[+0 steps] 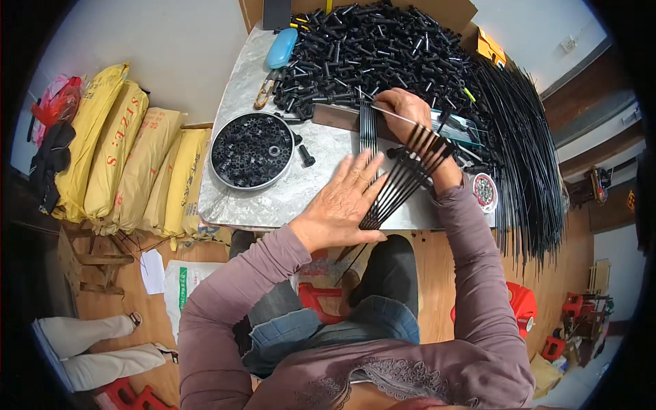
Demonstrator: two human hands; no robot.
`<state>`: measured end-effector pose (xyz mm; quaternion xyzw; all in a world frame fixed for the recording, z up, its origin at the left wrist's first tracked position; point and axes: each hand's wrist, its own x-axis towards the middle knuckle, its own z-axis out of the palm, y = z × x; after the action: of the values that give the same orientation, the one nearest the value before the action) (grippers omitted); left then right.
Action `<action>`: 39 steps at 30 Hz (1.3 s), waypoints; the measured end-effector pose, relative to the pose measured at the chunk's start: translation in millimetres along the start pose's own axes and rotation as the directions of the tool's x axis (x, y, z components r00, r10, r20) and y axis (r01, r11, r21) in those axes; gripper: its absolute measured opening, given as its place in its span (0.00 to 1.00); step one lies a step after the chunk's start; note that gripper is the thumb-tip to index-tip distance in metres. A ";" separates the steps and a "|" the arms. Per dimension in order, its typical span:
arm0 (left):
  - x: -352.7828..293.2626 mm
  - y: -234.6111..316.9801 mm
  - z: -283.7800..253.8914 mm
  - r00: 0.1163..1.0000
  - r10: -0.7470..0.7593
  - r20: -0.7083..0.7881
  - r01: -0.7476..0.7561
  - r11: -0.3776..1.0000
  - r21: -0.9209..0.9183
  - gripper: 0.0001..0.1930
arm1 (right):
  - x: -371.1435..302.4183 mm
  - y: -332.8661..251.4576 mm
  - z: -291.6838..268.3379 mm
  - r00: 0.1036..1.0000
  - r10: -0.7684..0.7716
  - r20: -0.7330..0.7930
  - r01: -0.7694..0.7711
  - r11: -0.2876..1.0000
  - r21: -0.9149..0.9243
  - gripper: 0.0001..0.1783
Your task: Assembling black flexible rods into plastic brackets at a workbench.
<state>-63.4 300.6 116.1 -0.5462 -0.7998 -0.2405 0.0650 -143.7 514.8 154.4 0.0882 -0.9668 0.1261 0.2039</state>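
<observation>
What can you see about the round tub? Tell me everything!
The round tub has a thin pale rim, maybe metal. It stands upright and open on the grey marbled table's left side. Small black hollow pieces nearly fill it; one paler ring lies on top. A black bolt-like piece lies to its right. The left hand isn't touching it.

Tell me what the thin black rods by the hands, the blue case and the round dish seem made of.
Thin black rods: smooth, perhaps metal or stiff plastic; pale glints run along them. Blue case: probably glossy plastic, from its sheen. Round dish: possibly metal, judging by its smooth, pale rim.
</observation>
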 end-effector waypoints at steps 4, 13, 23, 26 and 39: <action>-1.4 1.9 -1.9 0.999 -0.042 -0.009 0.042 0.999 0.021 0.48 | -10.8 13.3 -11.9 0.999 -0.030 -0.029 0.031 0.999 0.041 0.11; -1.1 1.0 -1.4 0.998 -0.050 -0.028 0.047 0.995 -0.093 0.46 | -30.5 28.2 -14.2 0.999 -0.008 0.048 0.014 0.993 -0.120 0.07; 2.7 7.7 -15.3 0.997 -0.047 0.056 0.054 0.990 -0.127 0.44 | -20.8 24.9 -26.3 0.994 -0.093 0.064 0.091 0.995 0.033 0.08; 3.3 8.9 -14.5 0.996 -0.046 0.080 0.054 0.993 -0.101 0.45 | -21.0 29.6 -25.6 0.983 -0.162 0.080 0.161 0.987 0.024 0.09; 11.0 11.5 -14.5 0.983 -0.082 0.165 0.094 0.993 -0.065 0.49 | -19.3 41.7 -15.7 0.972 -0.236 -0.003 0.236 0.968 0.091 0.08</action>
<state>-59.7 306.6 136.4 -0.5299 -0.8166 -0.2267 -0.0306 -129.7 561.2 151.5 0.2122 -0.9436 0.1443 0.2094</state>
